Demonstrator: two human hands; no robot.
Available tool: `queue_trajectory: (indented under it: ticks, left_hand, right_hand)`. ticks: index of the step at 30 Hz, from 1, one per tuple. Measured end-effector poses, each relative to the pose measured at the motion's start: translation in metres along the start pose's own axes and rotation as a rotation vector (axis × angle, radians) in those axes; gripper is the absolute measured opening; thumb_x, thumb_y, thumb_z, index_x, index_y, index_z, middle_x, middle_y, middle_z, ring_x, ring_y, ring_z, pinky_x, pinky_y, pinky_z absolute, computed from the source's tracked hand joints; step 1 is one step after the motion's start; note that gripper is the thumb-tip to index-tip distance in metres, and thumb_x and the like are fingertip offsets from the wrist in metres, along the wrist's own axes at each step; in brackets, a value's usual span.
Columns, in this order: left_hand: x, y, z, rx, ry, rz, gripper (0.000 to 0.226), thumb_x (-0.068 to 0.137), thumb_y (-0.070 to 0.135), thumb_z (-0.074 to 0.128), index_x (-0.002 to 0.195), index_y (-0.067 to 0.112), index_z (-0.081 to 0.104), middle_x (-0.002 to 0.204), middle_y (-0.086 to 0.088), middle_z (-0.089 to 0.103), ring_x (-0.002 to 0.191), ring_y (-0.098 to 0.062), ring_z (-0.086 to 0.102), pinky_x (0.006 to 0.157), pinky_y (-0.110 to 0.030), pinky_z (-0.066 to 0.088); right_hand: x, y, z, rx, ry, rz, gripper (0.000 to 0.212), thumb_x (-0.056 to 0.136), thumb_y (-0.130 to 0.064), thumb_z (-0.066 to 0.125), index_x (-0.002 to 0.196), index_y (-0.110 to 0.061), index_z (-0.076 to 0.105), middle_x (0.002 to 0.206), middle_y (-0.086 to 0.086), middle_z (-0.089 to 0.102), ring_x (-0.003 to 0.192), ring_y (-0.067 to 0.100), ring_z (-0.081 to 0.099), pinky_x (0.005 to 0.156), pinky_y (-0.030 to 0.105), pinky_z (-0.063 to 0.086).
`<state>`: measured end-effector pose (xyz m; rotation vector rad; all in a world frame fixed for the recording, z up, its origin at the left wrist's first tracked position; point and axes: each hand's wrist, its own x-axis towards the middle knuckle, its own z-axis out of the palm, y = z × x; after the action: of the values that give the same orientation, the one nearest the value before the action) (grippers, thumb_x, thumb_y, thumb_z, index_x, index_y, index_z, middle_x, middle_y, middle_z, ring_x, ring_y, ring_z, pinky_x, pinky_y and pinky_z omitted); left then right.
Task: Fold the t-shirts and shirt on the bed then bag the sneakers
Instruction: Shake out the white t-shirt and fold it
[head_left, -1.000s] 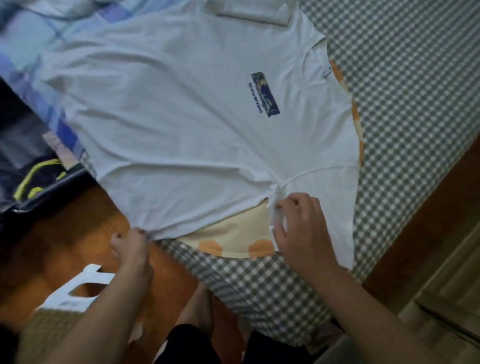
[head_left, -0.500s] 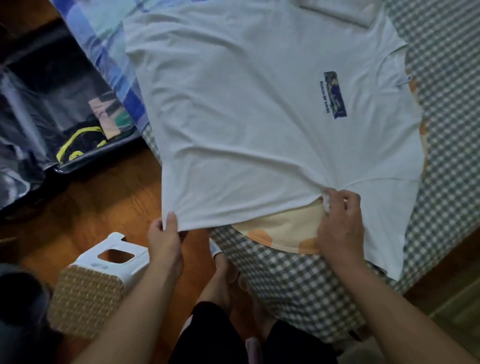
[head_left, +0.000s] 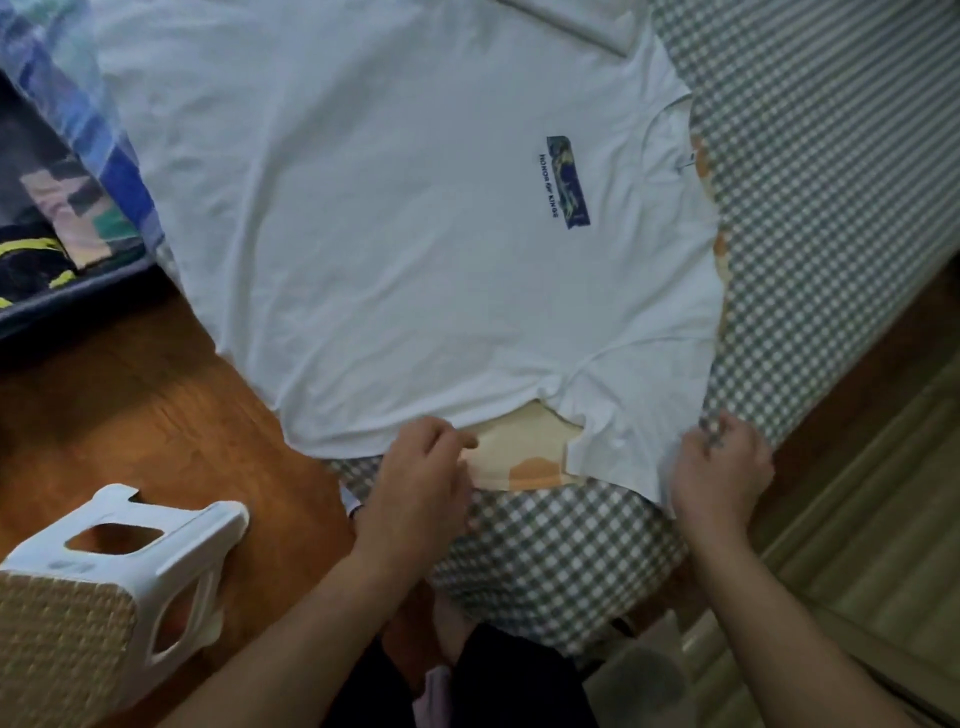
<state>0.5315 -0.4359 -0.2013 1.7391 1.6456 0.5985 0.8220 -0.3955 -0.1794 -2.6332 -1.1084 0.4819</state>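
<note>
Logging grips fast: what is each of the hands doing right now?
Left hand: fingers curled at the white t-shirt hem; grip cannot be told.
Right hand: grips the t-shirt's sleeve edge.

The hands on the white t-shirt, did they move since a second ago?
Yes. The right hand left the armpit seam and moved out to the sleeve's end, which it now grips. The left hand let go of the hem corner hanging off the bed and moved right, to the hem beside the cream and orange garment. The white t-shirt stayed spread flat, print up, on the checked bed.
</note>
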Motion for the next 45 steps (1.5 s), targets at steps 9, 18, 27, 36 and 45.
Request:
queue_trajectory:
  ticks: [9, 18, 27, 36, 45]
  left_hand:
    - [0.079, 0.056, 0.067, 0.48, -0.299, 0.683, 0.014, 0.086, 0.022, 0.065, 0.1, 0.021, 0.066, 0.105, 0.0, 0.062, 0.106, -0.025, 0.056, 0.1, -0.039, 0.038]
    - [0.141, 0.099, 0.021, -0.901, -0.055, -0.723, 0.031, 0.104, 0.029, 0.056, 0.094, 0.003, 0.07, 0.082, -0.015, 0.071, 0.072, -0.024, 0.068, 0.068, -0.038, 0.056]
    - [0.134, 0.057, 0.028, -0.624, -0.135, -0.839, 0.018, 0.092, 0.032, 0.072, 0.106, 0.021, 0.073, 0.081, 0.002, 0.075, 0.072, -0.015, 0.066, 0.082, -0.043, 0.058]
    - [-0.01, -0.033, -0.018, 0.098, 0.203, -0.775, 0.043, 0.075, 0.028, 0.07, 0.112, 0.009, 0.059, 0.114, -0.019, 0.057, 0.112, -0.037, 0.049, 0.095, -0.048, 0.039]
    - [0.006, -0.093, -0.024, -1.494, 0.522, -1.448, 0.015, 0.096, 0.031, 0.059, 0.106, 0.021, 0.059, 0.091, -0.003, 0.058, 0.084, -0.019, 0.06, 0.092, -0.037, 0.048]
  right_hand:
    - [0.036, 0.022, -0.014, 0.531, -0.473, 0.504, 0.037, 0.096, -0.015, 0.066, 0.13, -0.012, 0.053, 0.125, 0.008, 0.064, 0.102, 0.025, 0.069, 0.09, 0.047, 0.058]
    - [0.109, -0.077, -0.053, 1.203, -0.635, 0.438, 0.018, 0.099, -0.015, 0.059, 0.113, -0.006, 0.065, 0.105, 0.009, 0.073, 0.091, 0.021, 0.073, 0.085, 0.034, 0.06]
    - [0.145, -0.064, 0.016, -0.151, -0.403, -0.209, 0.051, 0.096, -0.043, 0.057, 0.143, -0.026, 0.05, 0.14, -0.003, 0.051, 0.133, 0.026, 0.043, 0.112, 0.044, 0.037]
    - [0.14, -0.135, 0.035, -0.21, -0.442, -0.457, 0.072, 0.093, -0.024, 0.056, 0.157, -0.02, 0.023, 0.158, 0.008, 0.024, 0.142, 0.033, 0.024, 0.115, 0.044, 0.028]
    - [0.131, -0.141, 0.015, 0.192, -0.718, -0.143, 0.033, 0.085, -0.025, 0.08, 0.113, -0.012, 0.07, 0.104, 0.002, 0.073, 0.095, 0.019, 0.067, 0.085, 0.034, 0.053]
